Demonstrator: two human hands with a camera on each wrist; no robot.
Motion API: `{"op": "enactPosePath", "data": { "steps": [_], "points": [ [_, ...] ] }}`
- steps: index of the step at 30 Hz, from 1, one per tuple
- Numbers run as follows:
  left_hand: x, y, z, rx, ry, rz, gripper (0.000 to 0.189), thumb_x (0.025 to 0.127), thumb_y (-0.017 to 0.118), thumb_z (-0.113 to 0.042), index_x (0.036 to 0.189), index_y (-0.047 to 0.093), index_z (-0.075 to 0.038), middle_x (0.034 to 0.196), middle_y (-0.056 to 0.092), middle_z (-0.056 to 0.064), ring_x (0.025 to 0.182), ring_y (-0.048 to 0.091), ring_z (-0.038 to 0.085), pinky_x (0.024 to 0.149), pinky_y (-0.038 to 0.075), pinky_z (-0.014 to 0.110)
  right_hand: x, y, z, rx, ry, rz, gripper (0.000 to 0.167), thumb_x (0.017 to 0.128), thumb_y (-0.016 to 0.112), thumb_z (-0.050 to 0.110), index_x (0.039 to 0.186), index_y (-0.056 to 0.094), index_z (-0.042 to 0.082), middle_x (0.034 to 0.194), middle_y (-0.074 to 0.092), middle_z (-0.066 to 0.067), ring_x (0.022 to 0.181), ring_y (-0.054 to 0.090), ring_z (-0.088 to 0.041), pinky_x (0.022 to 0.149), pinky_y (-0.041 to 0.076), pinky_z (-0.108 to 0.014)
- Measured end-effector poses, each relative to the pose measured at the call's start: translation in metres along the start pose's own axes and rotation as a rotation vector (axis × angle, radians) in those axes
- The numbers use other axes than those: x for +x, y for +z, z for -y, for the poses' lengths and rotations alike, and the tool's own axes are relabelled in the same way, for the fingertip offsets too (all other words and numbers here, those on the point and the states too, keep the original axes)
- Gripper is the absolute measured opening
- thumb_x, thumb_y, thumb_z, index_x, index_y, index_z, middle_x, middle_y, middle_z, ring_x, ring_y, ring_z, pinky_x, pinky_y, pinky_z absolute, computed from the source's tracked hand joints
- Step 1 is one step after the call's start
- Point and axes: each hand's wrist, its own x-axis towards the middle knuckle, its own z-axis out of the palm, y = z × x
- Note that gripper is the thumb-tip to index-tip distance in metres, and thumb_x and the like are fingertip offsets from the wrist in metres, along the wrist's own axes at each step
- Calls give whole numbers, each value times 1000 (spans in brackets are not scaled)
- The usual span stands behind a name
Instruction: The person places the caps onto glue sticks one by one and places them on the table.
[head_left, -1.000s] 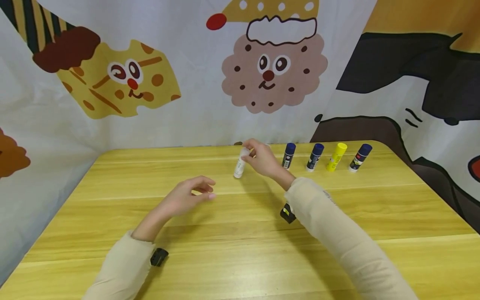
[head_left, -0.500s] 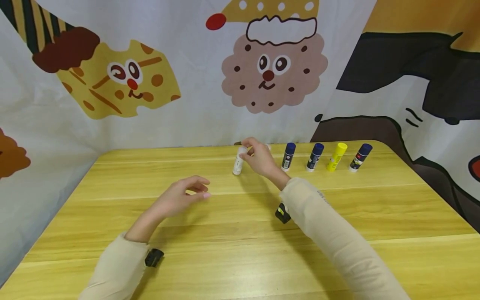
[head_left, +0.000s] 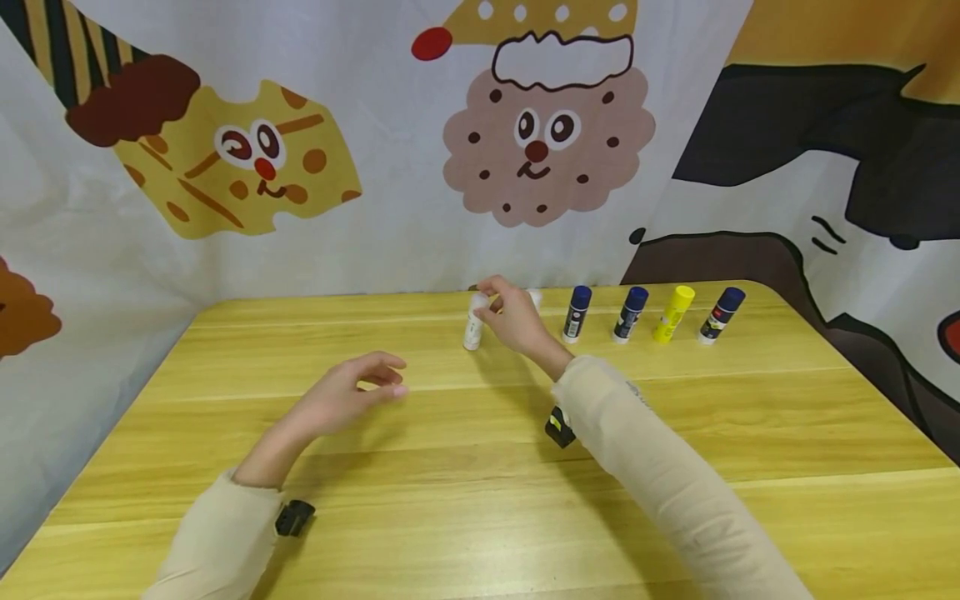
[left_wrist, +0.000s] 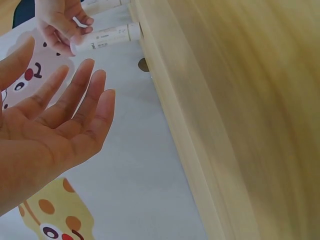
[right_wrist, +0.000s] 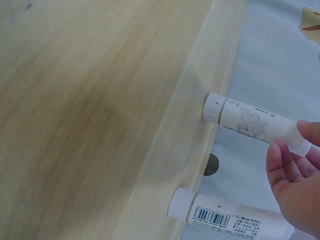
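A white glue stick (head_left: 472, 327) stands upright near the back of the table, and my right hand (head_left: 516, 317) pinches its top between thumb and fingers. The right wrist view shows the same glue stick (right_wrist: 250, 120) with its base at the tabletop. A second white glue stick (right_wrist: 232, 218) stands beside it, mostly hidden behind my right hand in the head view. My left hand (head_left: 348, 396) hovers over the table to the left, its fingers loosely bent and holding nothing. In the left wrist view, that palm (left_wrist: 55, 130) faces up with the fingers spread.
Right of my right hand stand two dark blue-capped glue sticks (head_left: 577, 314) (head_left: 630, 315), a yellow one (head_left: 672, 314) and another blue-capped one (head_left: 721, 316), in a row. The wooden table (head_left: 465, 508) ends at a cartoon-printed cloth (head_left: 390, 250) behind.
My right hand has shifted slightly left and back with the white glue stick, whose base now sits a little farther away. My left hand has drawn off to the left.
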Motion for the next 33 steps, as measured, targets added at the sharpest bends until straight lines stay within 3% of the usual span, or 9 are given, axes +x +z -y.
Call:
{"op": "enactPosePath", "data": {
  "steps": [9, 18, 24, 33],
  "points": [
    [-3, -3, 0, 5, -5, 2, 42, 91, 57, -30, 124, 52, -5, 110, 59, 11, 106, 53, 31, 84, 44, 46, 0, 2, -1, -8, -3, 6, 36, 88, 61, 7, 122, 51, 1, 116, 57, -14, 80, 56, -22, 58, 46, -27],
    [-6, -5, 1, 10, -4, -3, 42, 91, 57, -31, 123, 51, -5, 111, 58, 12, 107, 52, 32, 82, 45, 46, -1, 3, -6, -11, -57, 7, 31, 88, 60, 8, 118, 54, 0, 110, 59, -16, 83, 57, -26, 66, 48, -32],
    [-8, -7, 2, 18, -9, -7, 44, 91, 57, -32, 124, 51, -5, 112, 58, 12, 108, 52, 31, 82, 45, 45, -2, 3, -7, -1, -54, 11, 33, 88, 61, 8, 119, 53, -1, 108, 59, -18, 83, 58, -27, 65, 48, -33],
    [-10, -12, 4, 23, -8, -25, 44, 91, 56, -31, 126, 50, -4, 115, 57, 16, 107, 52, 32, 82, 45, 46, -10, -9, -2, 3, -79, 26, 36, 88, 61, 10, 122, 51, 0, 111, 58, -18, 85, 58, -28, 67, 49, -35]
  ]
}}
